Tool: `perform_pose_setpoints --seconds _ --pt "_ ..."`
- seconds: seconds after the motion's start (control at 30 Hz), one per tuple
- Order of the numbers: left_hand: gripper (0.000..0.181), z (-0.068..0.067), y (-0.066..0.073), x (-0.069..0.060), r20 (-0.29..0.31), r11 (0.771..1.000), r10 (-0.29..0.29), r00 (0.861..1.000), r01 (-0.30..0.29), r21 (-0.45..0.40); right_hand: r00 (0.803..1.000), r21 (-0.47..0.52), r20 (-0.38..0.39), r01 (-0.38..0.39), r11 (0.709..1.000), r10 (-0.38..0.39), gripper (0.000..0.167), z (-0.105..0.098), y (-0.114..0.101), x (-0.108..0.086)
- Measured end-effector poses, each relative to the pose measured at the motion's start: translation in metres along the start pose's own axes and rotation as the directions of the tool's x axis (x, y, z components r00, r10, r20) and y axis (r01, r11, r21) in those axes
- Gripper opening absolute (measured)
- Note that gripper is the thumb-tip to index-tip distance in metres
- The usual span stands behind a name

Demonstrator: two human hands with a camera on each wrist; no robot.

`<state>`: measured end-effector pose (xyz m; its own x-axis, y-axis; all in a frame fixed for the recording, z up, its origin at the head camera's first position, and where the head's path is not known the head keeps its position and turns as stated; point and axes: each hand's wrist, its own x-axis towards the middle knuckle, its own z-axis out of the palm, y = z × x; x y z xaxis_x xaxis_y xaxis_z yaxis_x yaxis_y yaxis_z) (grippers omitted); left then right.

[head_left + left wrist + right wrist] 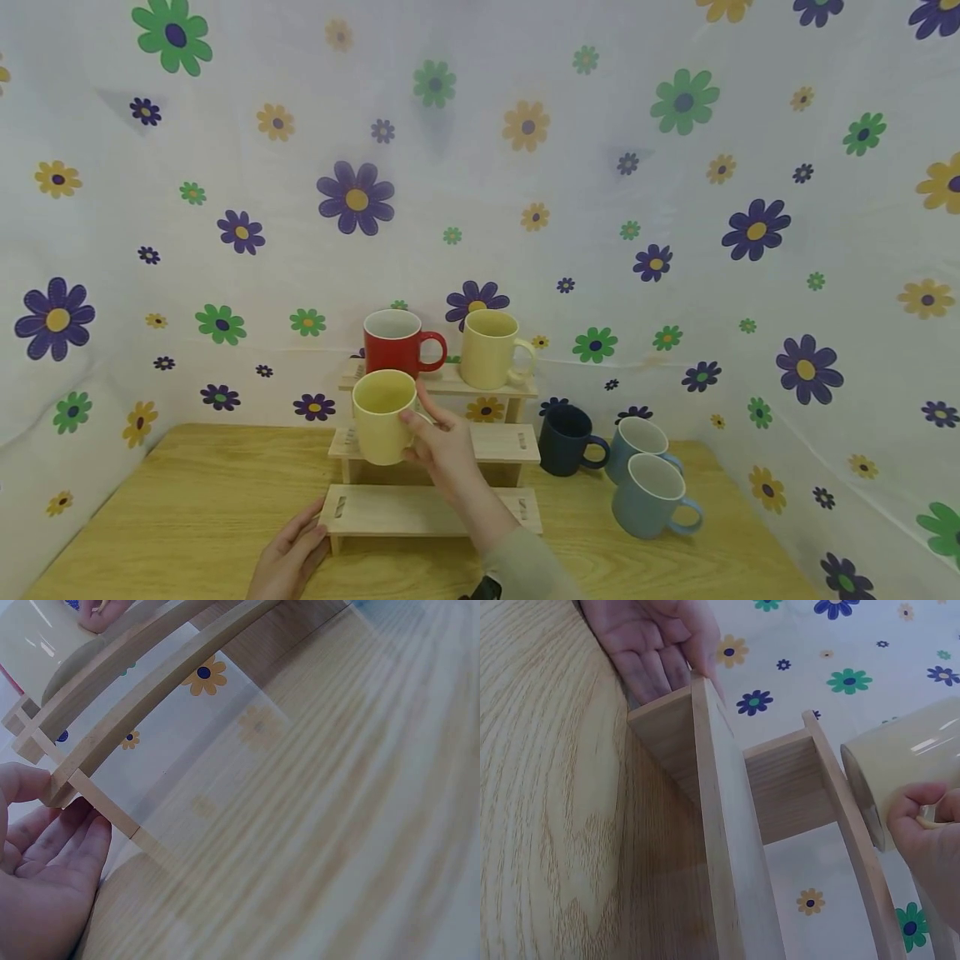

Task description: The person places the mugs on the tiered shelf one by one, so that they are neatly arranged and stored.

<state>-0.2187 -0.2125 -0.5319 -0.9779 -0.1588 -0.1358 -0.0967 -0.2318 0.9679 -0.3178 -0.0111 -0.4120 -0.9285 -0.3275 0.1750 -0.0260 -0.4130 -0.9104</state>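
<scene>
A pale yellow mug (380, 421) is held by its handle in my right hand (444, 446), upright at the left of the middle step of a three-step wooden display rack (405, 510). In the right wrist view, the mug's base (861, 796) is close to the edge of that step; whether they touch I cannot tell. My left hand (291, 550) grips the left end of the lowest step, thumb on top and the other fingers at its side. On the top step stand a red mug (392, 350) with a white inside and another pale yellow mug (489, 354).
Right of the rack, a dark navy mug (562, 446) and two light blue mugs stand on the wooden table (225, 475); the front blue mug (648, 500) partly covers the rear one (633, 437). A flower-patterned cloth (480, 192) hangs behind and along both sides.
</scene>
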Motion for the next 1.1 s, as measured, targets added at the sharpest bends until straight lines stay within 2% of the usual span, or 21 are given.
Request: perform_pose_setpoints --seconds 0.23,0.57,0.73,0.93,1.1 --pt "0.064 0.001 0.001 0.0 -0.009 1.0 -0.007 1.0 0.007 0.019 0.999 -0.002 0.012 -0.033 0.999 0.033 0.054 -0.004 0.001 0.003" --pt "0.061 0.001 0.001 0.0 -0.013 1.0 -0.002 1.0 0.003 0.021 0.994 0.015 0.091 -0.066 0.998 0.064 0.053 -0.013 0.001 0.006" --pt "0.062 0.001 0.0 -0.001 -0.018 1.0 -0.003 1.0 0.003 0.006 0.987 -0.038 0.138 -0.081 0.996 0.085 0.052 -0.017 -0.003 0.01" --pt "0.062 0.002 -0.001 -0.001 -0.011 1.0 0.008 1.0 -0.008 0.0 0.976 -0.127 0.153 -0.133 0.983 0.152 0.05 -0.022 -0.011 0.018" --pt "0.065 0.001 0.0 0.0 -0.007 1.0 0.011 1.0 -0.011 0.007 0.967 -0.151 0.178 -0.157 0.976 0.183 0.048 -0.028 -0.016 0.02"
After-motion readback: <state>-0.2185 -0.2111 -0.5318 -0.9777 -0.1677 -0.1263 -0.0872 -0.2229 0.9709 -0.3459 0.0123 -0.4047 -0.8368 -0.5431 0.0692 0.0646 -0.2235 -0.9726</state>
